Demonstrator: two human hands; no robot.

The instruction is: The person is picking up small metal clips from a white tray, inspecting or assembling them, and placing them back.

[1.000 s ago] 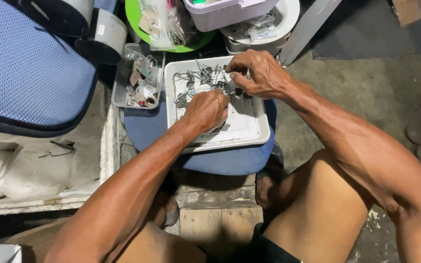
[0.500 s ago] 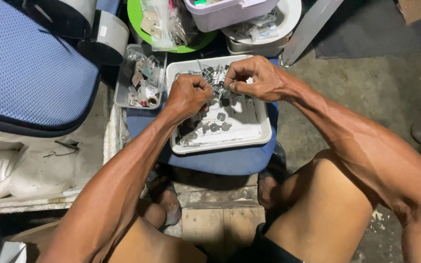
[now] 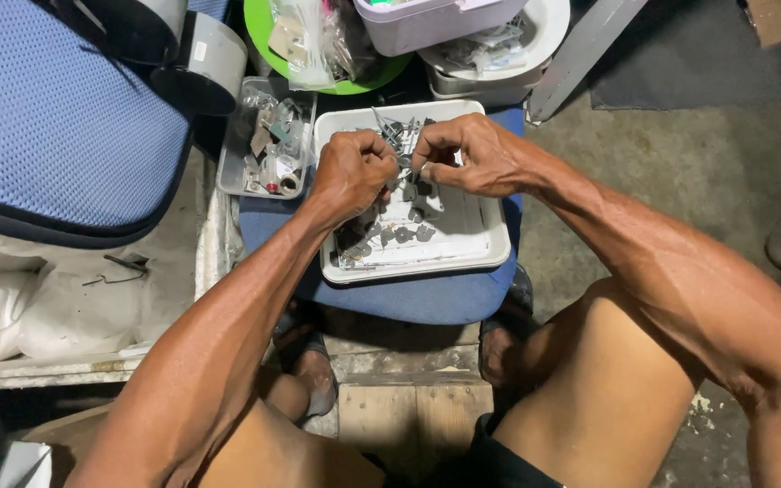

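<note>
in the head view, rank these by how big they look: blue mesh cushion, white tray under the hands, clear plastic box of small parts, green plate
1. blue mesh cushion, cut off by the frame
2. white tray
3. clear plastic box and green plate: unsure, since the plate is mostly hidden and cropped

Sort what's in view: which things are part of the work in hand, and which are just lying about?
In hand: left hand, right hand, white tray, small metal parts.
Lying about: clear parts box, green bowl, blue seat cushion.
</note>
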